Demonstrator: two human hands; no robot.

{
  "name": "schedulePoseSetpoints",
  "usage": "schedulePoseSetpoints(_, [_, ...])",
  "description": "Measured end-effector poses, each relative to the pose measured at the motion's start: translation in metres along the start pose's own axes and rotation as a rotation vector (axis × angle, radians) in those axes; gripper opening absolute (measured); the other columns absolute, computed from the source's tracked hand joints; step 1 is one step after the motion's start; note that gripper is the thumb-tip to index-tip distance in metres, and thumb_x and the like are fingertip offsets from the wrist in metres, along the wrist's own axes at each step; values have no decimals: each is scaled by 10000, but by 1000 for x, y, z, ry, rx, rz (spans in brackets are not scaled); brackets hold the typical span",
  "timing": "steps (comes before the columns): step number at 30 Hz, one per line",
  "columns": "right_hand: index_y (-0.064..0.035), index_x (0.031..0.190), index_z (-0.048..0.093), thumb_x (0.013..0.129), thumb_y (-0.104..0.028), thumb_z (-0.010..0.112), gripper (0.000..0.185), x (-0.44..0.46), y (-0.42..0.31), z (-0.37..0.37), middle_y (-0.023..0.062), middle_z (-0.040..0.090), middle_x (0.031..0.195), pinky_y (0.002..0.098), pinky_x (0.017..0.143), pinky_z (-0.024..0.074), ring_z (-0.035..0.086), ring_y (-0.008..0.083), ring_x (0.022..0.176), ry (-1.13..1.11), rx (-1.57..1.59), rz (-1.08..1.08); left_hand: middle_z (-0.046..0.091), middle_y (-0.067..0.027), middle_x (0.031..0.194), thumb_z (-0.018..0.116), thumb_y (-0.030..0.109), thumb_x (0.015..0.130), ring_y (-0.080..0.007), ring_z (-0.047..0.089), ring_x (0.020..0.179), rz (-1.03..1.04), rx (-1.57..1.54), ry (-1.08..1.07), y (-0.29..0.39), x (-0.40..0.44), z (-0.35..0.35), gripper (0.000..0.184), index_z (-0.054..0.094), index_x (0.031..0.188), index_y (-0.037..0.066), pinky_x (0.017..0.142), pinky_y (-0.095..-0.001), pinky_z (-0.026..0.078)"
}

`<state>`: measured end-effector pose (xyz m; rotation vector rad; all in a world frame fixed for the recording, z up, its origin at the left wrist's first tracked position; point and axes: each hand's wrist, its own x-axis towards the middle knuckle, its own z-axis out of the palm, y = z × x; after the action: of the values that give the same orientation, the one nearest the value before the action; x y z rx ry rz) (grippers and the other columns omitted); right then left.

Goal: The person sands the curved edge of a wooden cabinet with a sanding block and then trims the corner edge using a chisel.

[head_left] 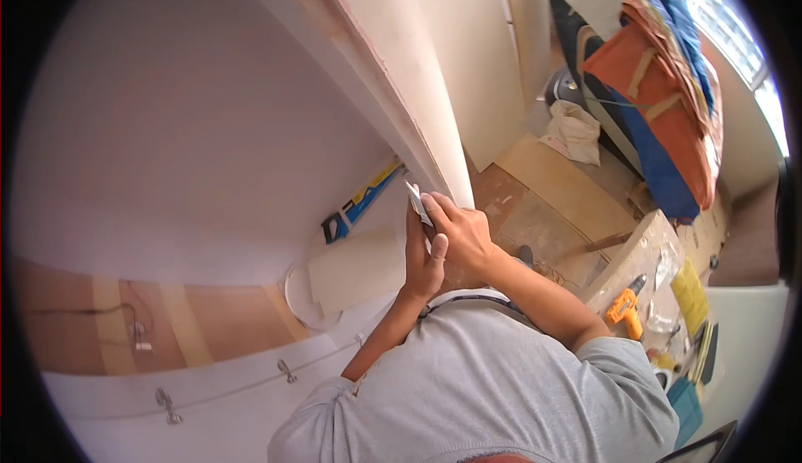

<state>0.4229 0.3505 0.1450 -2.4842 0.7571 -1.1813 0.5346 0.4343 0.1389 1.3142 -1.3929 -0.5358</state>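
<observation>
My two hands meet at the lower end of a long white panel edge (426, 120). My right hand (462, 233) has its fingers bent over a thin, pale, flat piece (415, 200), whose exact kind I cannot make out. On the other side of that piece is my left hand (424, 264), fingers upright and thumb raised, pressing against it. Both hands are closed around the piece, and its lower part is hidden by my fingers. A handsaw with a blue and black handle (336, 226) lies just left of my hands.
At right, a cluttered worktop (601, 289) bears an orange drill (624, 311) and a yellow packet (690, 287). Orange and blue tarpaulin (660, 87) hangs at upper right. A white cloth bag (575, 131) and a wooden board (568, 187) lie on the floor.
</observation>
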Motion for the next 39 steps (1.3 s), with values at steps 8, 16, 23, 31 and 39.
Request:
schedulePoseSetpoints(8, [-12, 1418, 646, 816, -216, 865, 672, 37, 40, -63, 193, 650, 1431, 400, 665, 632, 785, 314, 950, -331, 403, -180, 507, -223, 1640, 466, 310, 1181, -333, 514, 1497, -246, -283, 443, 30, 26, 29, 608, 378, 1638, -81, 1261, -463, 389])
schedulePoseSetpoints(16, [-6, 1171, 792, 961, -27, 799, 211, 93, 142, -103, 171, 805, 1146, 297, 627, 607, 763, 199, 715, -322, 846, -74, 675, -180, 1431, 483, 204, 1189, -264, 709, 1221, -113, -409, 1013, 63, 77, 75, 407, 557, 1509, -36, 1063, -366, 553])
schedulePoseSetpoints(23, [53, 1191, 789, 1066, -44, 701, 181, 162, 166, -108, 113, 814, 1059, 242, 608, 574, 684, 94, 662, -331, 917, 41, 718, -112, 1227, 551, 134, 1166, -173, 655, 1072, 137, 270, 1096, 60, 119, 76, 297, 630, 1399, -32, 946, -317, 527])
schedulePoseSetpoints(31, [85, 1198, 777, 1075, -97, 706, 232, 193, 161, -115, 121, 819, 1008, 247, 589, 559, 689, 105, 643, -300, 850, 62, 709, -201, 1291, 590, 67, 1129, -301, 693, 1123, 195, 328, 1151, 65, 150, 82, 277, 662, 1366, -57, 966, -364, 545])
schedulePoseSetpoints(39, [72, 1203, 775, 1076, -97, 702, 223, 224, 157, -99, 124, 811, 1006, 250, 586, 561, 685, 107, 638, -206, 933, 54, 701, -278, 1363, 638, 31, 1081, -419, 717, 1200, 312, 619, 1117, 79, 160, 73, 366, 639, 1422, -101, 970, -444, 599])
